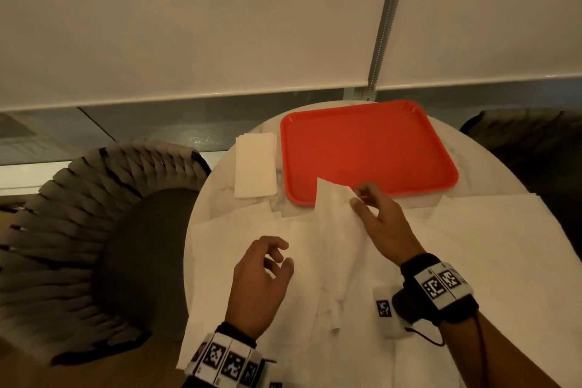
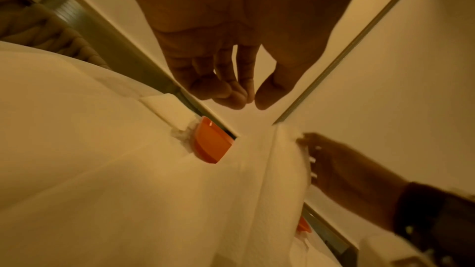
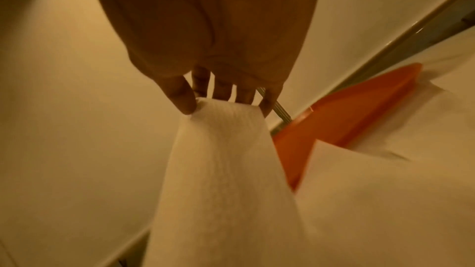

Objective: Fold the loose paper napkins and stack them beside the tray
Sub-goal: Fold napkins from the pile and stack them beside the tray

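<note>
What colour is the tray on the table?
The tray is red-orange, plain with no pattern; the head view shows it best.

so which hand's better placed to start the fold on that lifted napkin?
Left. The right hand already pinches the lifted napkin at its top edge; the left hand hovers free, fingers loosely curled, beside its lower part.

Lifted napkin [image 1: 337, 214] hides tray [image 1: 368, 148] near-left corner. Loose napkins [image 1: 472, 246] bury most of desk [image 1: 217, 195], run off bottom edge. Right wrist view blurred.
</note>
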Demonstrator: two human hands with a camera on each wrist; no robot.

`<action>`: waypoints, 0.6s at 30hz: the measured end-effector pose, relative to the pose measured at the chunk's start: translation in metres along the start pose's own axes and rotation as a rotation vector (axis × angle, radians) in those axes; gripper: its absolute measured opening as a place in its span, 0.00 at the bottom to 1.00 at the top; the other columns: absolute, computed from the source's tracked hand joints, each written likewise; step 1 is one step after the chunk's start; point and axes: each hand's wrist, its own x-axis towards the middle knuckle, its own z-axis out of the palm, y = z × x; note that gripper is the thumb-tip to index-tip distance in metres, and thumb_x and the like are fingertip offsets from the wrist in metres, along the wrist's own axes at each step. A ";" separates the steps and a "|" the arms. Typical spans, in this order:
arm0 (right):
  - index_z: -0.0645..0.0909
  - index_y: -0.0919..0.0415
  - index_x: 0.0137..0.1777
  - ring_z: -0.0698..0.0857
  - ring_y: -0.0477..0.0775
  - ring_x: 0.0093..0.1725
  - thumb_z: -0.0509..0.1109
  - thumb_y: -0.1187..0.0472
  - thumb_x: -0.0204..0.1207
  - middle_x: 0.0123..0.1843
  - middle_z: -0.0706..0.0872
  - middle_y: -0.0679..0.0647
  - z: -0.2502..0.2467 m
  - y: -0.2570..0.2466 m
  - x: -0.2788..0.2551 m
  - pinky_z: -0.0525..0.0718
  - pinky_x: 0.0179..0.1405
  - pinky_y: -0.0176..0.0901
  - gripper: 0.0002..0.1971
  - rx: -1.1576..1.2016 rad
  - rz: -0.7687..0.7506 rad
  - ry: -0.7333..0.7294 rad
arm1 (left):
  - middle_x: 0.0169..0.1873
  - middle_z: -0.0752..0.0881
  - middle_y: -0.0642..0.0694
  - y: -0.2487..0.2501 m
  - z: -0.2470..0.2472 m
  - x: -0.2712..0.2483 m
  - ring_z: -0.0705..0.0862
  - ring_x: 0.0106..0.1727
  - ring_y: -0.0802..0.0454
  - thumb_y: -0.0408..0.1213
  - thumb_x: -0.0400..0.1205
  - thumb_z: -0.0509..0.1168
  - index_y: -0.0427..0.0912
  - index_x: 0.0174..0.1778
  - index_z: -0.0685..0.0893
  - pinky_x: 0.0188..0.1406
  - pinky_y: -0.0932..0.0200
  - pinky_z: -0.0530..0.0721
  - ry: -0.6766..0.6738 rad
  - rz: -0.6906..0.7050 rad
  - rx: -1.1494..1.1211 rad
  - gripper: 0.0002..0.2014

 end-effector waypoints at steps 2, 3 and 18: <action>0.76 0.57 0.49 0.81 0.40 0.45 0.64 0.63 0.85 0.43 0.81 0.39 -0.014 -0.028 -0.009 0.77 0.46 0.36 0.02 0.195 -0.032 -0.013 | 0.48 0.82 0.56 0.015 0.004 0.009 0.84 0.45 0.59 0.35 0.77 0.74 0.59 0.53 0.79 0.39 0.68 0.82 0.012 0.038 -0.014 0.16; 0.75 0.58 0.48 0.79 0.41 0.43 0.63 0.64 0.84 0.41 0.80 0.42 -0.022 -0.041 -0.014 0.76 0.44 0.35 0.03 0.283 -0.041 -0.007 | 0.51 0.82 0.57 0.022 0.006 0.013 0.84 0.48 0.60 0.37 0.76 0.76 0.59 0.55 0.78 0.42 0.67 0.82 0.026 0.055 -0.033 0.18; 0.78 0.51 0.60 0.92 0.59 0.51 0.54 0.41 0.84 0.56 0.90 0.52 -0.080 -0.108 -0.115 0.87 0.58 0.60 0.18 0.536 -0.001 0.134 | 0.74 0.77 0.60 0.160 0.058 -0.043 0.77 0.75 0.57 0.68 0.63 0.75 0.59 0.81 0.63 0.71 0.54 0.79 -0.283 0.334 -0.375 0.51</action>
